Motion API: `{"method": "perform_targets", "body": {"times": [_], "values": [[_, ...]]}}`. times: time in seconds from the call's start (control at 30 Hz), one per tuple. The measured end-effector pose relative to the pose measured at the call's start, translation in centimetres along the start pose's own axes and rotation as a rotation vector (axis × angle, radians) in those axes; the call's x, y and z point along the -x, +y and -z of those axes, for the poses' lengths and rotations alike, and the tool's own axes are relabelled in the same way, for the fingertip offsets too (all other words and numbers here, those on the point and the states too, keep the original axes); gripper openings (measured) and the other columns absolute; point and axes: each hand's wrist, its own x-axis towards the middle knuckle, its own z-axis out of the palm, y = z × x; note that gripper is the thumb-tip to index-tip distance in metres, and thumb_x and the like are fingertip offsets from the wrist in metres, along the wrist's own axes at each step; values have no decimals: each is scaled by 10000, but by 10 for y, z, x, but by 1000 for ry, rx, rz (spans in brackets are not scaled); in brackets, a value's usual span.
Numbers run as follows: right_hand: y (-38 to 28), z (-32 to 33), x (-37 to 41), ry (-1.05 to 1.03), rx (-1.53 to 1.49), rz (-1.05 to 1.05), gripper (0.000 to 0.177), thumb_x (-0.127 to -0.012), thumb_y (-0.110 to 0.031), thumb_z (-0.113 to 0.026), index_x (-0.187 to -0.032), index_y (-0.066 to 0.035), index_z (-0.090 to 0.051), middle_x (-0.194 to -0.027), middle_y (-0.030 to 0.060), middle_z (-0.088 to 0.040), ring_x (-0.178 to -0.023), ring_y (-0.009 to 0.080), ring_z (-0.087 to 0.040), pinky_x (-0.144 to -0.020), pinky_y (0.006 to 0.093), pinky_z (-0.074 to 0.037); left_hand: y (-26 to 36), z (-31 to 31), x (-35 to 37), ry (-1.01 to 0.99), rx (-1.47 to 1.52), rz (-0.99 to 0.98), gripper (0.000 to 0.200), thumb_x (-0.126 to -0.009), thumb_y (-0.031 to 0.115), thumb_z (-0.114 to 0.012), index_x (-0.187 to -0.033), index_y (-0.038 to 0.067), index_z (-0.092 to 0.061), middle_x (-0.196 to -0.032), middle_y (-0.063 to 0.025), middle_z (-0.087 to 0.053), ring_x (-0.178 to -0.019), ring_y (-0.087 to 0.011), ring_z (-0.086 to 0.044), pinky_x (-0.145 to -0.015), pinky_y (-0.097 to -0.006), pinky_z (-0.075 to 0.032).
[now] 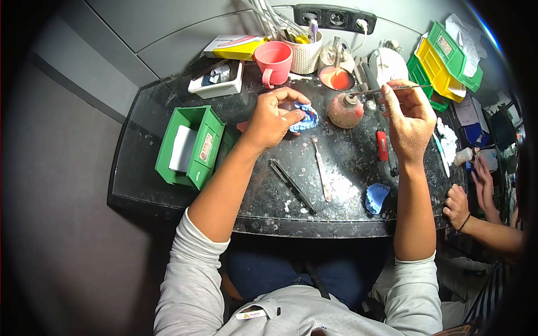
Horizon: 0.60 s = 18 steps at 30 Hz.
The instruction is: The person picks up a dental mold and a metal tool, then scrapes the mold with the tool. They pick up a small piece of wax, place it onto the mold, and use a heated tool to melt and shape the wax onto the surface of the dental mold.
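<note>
My left hand pinches a blue dental model between thumb and fingers, above the black worktop. A thin metal tool is held in my right hand, its tip at the neck of a round pinkish burner jar. Between my arms lie black tweezers, a small white-handled tool, a red-handled tool and a second blue dental model.
Behind my hands are a pink cup, a dish of red material and a white tool holder. A green bin stands left; green and yellow bins stand back right. Another person's hands rest at the right edge.
</note>
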Motion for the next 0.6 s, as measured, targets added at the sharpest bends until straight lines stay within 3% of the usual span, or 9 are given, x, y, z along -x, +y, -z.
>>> {"method": "perform_targets", "body": {"times": [0.27,0.4,0.6], "values": [[-1,-1,0,2,22,15,113,-917,-17,-728,-1017,18,-689,-891,50,-726,-769,76,-674,-667,201,-516,3,2,0,-4,-24,3,233,-883,-84,-676,-1110,-38,-647,-1042,-118,-706,-823,-139,-724,-655,-249,-602],[-2,-2,2,42,-57,105,102,-923,-11,-727,-1011,24,-689,-887,63,-731,-771,88,-685,-662,206,-520,1,0,0,3,8,-30,219,-875,-96,-638,-1081,-26,-664,-1024,-91,-701,-791,-114,-705,-590,-241,-602],[-2,-6,1,29,-55,12,161,-913,-40,-753,-1064,6,-722,-906,69,-748,-746,77,-681,-640,199,-514,10,3,3,-7,109,1,243,-859,-79,-627,-1090,-18,-675,-1003,-91,-708,-800,-99,-680,-631,-236,-584]]}}
